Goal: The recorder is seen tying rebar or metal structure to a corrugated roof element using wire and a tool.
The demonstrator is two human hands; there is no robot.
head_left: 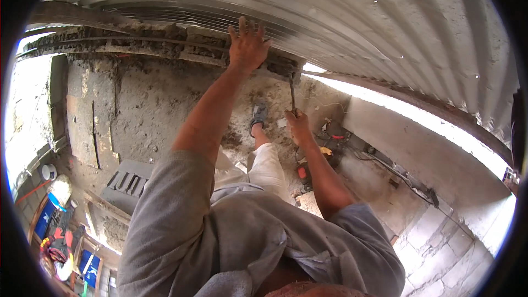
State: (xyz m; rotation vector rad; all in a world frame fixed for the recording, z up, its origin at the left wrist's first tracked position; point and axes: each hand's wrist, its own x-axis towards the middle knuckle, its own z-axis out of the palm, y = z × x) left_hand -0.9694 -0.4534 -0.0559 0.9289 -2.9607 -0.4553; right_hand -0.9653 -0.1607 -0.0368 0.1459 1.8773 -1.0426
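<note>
I press my left hand (247, 44) flat, fingers spread, against the corrugated metal roof (352, 16) to steady it, while my right hand (298, 126), just below, grips a slim tool (292, 92) pointing up at the wall top (165, 47) under that roof.

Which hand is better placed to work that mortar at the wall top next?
Right, probably. The right hand grips the trowel, its tip at the mortar; the left hand lies flat against the wall top, holding nothing.
</note>
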